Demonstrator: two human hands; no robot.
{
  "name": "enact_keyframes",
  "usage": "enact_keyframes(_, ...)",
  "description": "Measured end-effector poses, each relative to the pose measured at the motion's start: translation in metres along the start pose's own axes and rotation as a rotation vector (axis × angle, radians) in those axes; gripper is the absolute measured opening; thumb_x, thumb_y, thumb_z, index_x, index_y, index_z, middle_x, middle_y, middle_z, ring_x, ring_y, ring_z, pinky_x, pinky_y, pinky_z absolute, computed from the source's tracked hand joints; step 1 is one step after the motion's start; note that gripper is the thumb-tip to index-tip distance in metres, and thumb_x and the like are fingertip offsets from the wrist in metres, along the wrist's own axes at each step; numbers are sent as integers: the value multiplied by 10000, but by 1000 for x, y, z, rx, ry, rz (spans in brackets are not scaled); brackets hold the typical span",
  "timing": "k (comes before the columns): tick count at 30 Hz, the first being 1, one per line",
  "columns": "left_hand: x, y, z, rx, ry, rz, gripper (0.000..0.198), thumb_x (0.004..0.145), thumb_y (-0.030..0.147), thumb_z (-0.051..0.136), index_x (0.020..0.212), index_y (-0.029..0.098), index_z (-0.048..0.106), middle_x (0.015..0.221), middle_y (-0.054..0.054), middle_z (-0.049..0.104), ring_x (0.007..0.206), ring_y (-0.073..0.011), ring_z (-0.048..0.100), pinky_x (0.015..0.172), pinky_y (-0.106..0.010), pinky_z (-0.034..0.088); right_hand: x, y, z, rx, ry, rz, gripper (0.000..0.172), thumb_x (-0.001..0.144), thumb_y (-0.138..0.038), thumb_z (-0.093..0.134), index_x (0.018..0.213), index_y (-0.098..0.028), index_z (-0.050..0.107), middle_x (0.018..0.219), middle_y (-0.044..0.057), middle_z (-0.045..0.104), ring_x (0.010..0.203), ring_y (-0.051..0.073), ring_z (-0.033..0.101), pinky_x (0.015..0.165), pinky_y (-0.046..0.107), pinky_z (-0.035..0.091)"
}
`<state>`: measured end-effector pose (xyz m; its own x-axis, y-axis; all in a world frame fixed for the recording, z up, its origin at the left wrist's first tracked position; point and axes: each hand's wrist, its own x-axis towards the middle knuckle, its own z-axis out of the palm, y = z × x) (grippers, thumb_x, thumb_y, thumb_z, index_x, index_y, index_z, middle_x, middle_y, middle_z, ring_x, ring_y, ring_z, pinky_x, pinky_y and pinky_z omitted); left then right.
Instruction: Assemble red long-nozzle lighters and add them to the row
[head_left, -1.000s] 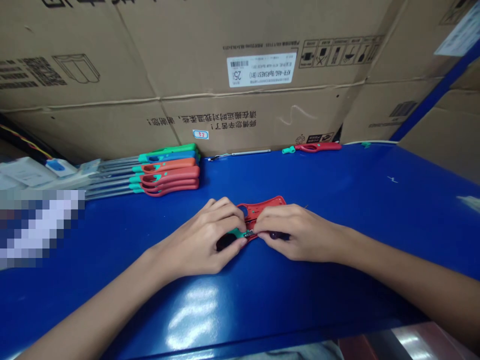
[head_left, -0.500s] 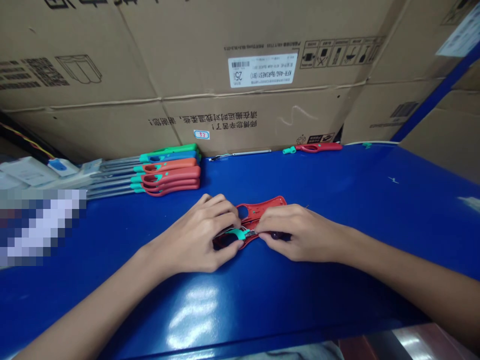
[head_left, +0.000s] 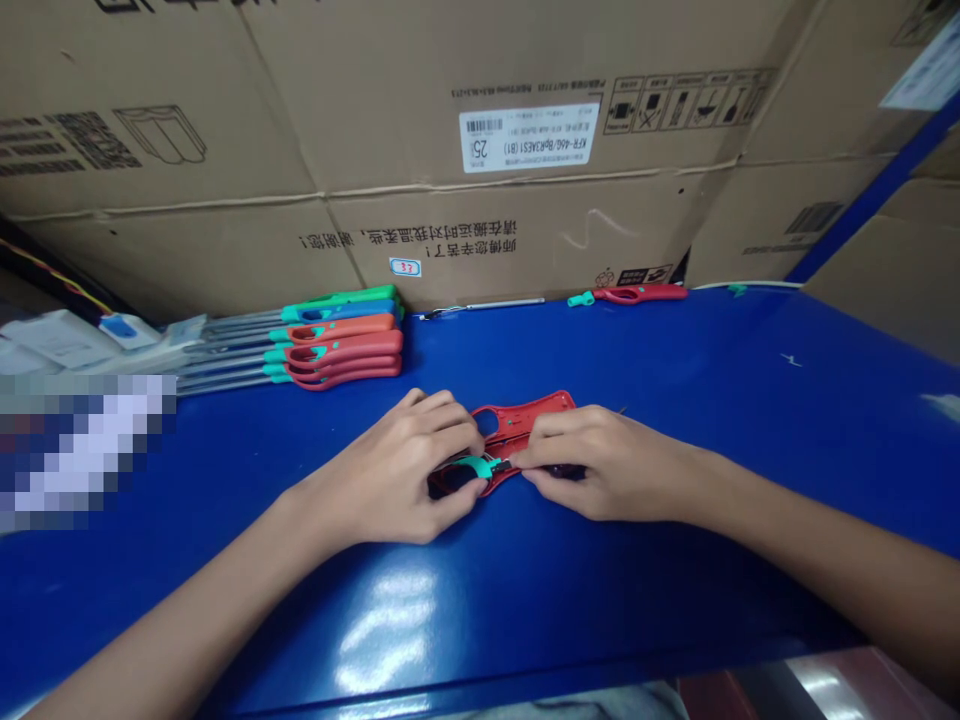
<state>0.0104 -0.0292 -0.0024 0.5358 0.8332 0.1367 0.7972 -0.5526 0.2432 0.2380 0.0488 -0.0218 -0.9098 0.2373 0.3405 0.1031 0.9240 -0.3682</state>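
Note:
My left hand [head_left: 416, 465] is closed round the front part of an open red lighter shell half [head_left: 491, 488], thumb on the near side. A green trigger [head_left: 474, 466] sits in that half, with thin wires and a small black part [head_left: 501, 467] beside it. Behind lies the other red shell half [head_left: 536, 408], inner face up. My right hand [head_left: 600, 462] has its fingers pinched together at the black part's right end. Below its palm shows a dark, rounded thing [head_left: 566, 471], mostly hidden; what the fingertips hold cannot be made out.
Several assembled long lighters [head_left: 341, 345] lie stacked at the back left, near white packages [head_left: 67, 340]. Along the cardboard wall [head_left: 420, 220] rest a thin metal rod [head_left: 504, 303] and a red lighter [head_left: 641, 294]. Scraps lie on the blue table [head_left: 750, 450] at the right.
The right fingertips have shifted very slightly to the right along the shell. The left hand keeps its hold, and the view has moved a little.

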Motion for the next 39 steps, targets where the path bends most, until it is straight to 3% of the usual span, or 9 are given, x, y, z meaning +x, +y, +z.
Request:
enact_keyframes(12,3,0,1,-53,3,10,153,891,263,562,976,197,671,966,-58,646,931,-227,558,850,-390,424,1,-9,-9,-91,-142,50,163,888,-180,567,758,-149,661,763,20,593,649,114,508,609,257,361)
enact_keyframes(22,1,-1,-1,-36,-2,-4,220,876,289,568,1050,188,657,949,-72,657,891,-229,584,827,-379,441,0,-1,-8,-68,-61,84,129,862,-182,578,843,-151,703,744,26,677,639,134,573,610,261,385)
enact_keyframes(30,-1,-5,-10,44,13,-38,126,806,205,531,860,173,641,827,-53,643,792,-221,581,750,-361,430,-2,-2,-10,-58,-91,82,146,866,-195,582,915,-152,713,775,27,698,665,137,593,625,258,392)
enact_keyframes(39,-5,-14,-25,-40,-119,-59,101,743,153,591,774,207,670,762,2,673,694,-165,593,677,-275,437,-2,-3,-11,-65,-121,114,184,875,-277,615,985,-163,707,821,34,706,685,145,615,612,266,389)
